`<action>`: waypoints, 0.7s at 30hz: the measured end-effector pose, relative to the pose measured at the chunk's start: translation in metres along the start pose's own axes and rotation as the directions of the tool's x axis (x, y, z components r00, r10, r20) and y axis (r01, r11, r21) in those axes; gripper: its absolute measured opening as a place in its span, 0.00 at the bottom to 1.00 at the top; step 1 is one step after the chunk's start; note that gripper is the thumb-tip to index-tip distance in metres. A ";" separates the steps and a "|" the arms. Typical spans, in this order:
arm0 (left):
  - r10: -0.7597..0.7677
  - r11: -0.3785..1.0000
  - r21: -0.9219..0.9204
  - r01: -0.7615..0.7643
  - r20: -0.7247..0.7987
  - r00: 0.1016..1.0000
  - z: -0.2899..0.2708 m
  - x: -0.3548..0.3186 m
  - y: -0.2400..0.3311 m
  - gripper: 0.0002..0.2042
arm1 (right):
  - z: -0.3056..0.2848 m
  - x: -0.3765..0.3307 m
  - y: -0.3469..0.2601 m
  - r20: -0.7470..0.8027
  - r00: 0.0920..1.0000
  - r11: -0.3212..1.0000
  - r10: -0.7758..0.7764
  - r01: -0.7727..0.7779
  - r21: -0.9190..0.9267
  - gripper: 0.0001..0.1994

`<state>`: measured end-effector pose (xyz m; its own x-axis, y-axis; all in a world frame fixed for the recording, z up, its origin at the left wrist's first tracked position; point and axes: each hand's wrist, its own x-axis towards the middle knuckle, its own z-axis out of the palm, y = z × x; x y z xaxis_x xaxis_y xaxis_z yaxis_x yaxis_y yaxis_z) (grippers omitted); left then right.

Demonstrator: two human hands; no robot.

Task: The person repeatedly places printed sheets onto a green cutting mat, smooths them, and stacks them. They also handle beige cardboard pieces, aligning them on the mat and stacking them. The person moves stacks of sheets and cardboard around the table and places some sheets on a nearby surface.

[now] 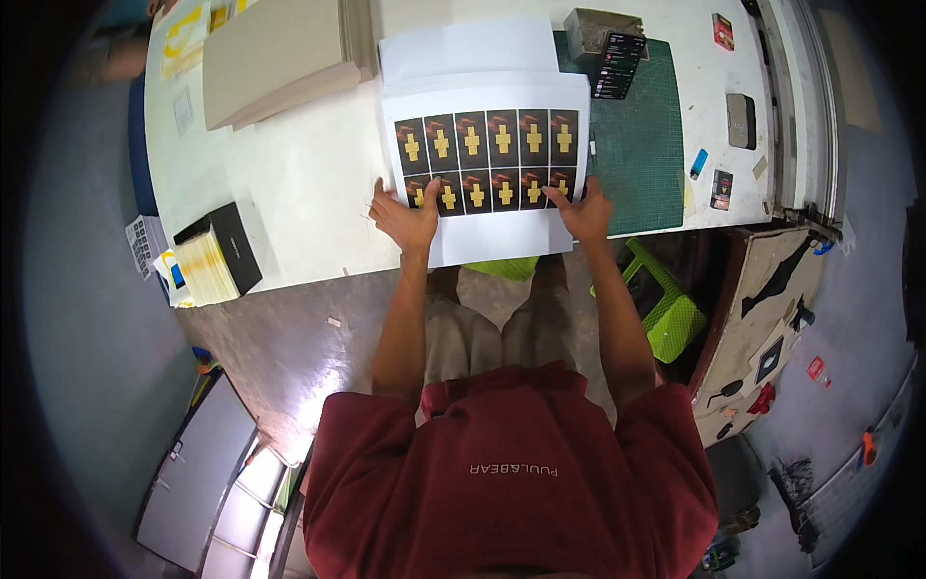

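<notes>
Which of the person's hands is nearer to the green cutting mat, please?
Right. The right hand rests on the printed sheet beside the green cutting mat; the left hand presses the sheet's far side.

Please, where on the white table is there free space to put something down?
Bare table lies between the printed sheet and the cardboard stack, down to the black box. The right side by the green cutting mat is crowded with small items. Both hands press on the sheet.

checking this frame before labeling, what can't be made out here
Head view only:
- Lower corner cards on the printed sheet: partly covered by the left hand and right hand.
- Card artwork: too small to make out.
- Phone screen: too small.
- Objects on the cutting mat and bench: small, unclear.
</notes>
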<state>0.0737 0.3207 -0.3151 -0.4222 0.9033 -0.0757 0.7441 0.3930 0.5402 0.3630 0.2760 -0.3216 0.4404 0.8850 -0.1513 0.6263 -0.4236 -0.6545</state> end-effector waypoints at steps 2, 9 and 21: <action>0.317 0.941 0.147 -0.304 -0.071 0.946 -0.002 0.006 0.021 0.42 | -0.003 0.007 0.003 0.041 0.998 0.998 0.045 -0.043 -0.035 0.36; 0.557 0.775 0.194 -0.602 0.242 0.795 0.018 0.019 0.049 0.27 | -0.035 0.013 -0.044 0.056 0.998 0.969 -0.026 0.039 -0.242 0.37; 0.554 0.783 0.207 -0.587 0.198 0.808 0.079 0.081 0.039 0.28 | 0.091 0.087 -0.044 0.027 0.877 0.800 -0.480 0.449 -0.398 0.34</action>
<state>0.1100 0.4231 -0.3665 0.1739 0.9821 0.0719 0.9373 -0.1875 0.2939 0.3154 0.3893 -0.3734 0.0686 0.9845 0.1612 0.9550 -0.0181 -0.2962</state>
